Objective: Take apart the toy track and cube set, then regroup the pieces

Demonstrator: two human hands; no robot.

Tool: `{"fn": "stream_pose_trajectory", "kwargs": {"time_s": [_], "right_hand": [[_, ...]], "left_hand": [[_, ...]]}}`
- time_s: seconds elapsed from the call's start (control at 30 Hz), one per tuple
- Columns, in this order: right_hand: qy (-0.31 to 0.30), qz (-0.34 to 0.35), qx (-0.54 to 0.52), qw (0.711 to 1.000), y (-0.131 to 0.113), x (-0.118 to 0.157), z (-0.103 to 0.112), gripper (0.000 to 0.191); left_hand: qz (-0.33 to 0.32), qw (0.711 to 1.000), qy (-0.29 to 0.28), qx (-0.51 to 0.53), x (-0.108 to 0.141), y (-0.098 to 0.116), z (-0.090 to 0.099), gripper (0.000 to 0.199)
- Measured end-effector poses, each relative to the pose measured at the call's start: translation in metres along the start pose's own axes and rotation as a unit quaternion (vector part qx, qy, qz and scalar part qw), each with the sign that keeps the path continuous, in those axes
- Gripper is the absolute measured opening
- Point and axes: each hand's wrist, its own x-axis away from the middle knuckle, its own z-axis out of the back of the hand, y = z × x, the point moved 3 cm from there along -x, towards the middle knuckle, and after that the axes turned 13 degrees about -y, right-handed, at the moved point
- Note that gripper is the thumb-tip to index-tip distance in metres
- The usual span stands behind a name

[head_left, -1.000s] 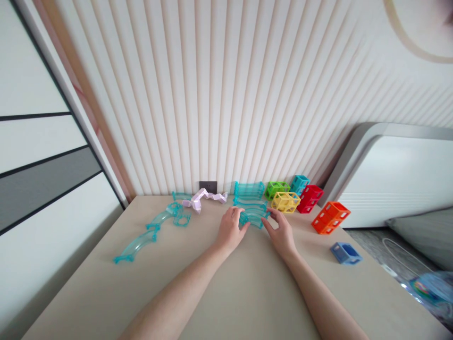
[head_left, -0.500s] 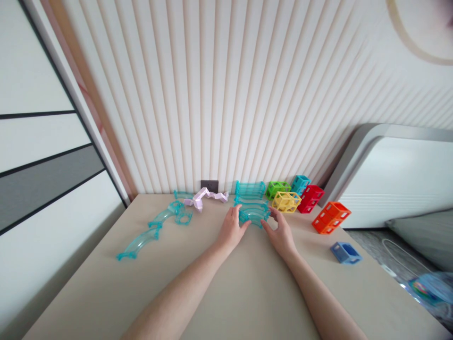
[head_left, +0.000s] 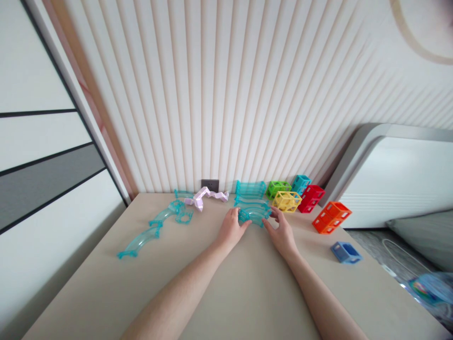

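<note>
A curved, see-through teal track piece [head_left: 254, 216] lies low over the table, held at its two ends. My left hand [head_left: 230, 229] pinches its left end between thumb and fingers. Its right end is in the grip of my right hand [head_left: 282, 232], with the thumb at the near side and the fingers behind. Just beyond it are more teal track pieces [head_left: 250, 190], lined up toward the wall. Part of the held piece's ends is hidden by my fingers.
Open-frame blocks stand at right: yellow [head_left: 286, 202], green [head_left: 278, 189], teal [head_left: 301, 184], red [head_left: 311, 198], orange [head_left: 331, 217] and blue [head_left: 346, 253]. At left lie teal curved tracks [head_left: 140, 241] and a lilac faceted piece [head_left: 200, 200]. A ribbed wall [head_left: 208, 94] bounds the table's back.
Both hands stay on the curved track piece, almost still. My right fingers shift very slightly at its end, and the whole view moves a touch.
</note>
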Motion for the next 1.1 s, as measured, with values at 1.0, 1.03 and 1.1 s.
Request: {"fn": "stream_pose_trajectory", "kwargs": {"time_s": [1.0,1.03,1.1], "right_hand": [[-0.048,-0.074,0.092,0.992,-0.001,0.003,0.001,0.07],[-0.055,-0.08,0.092,0.991,0.001,0.003,0.0,0.072],[-0.071,-0.089,0.097,0.989,0.005,0.004,-0.003,0.073]], "left_hand": [[0.032,0.999,-0.033,-0.021,0.0,0.004,0.005,0.032],[0.031,0.999,-0.031,-0.02,0.0,0.005,0.005,0.032],[0.028,0.999,-0.029,-0.018,0.0,0.005,0.006,0.033]]}}
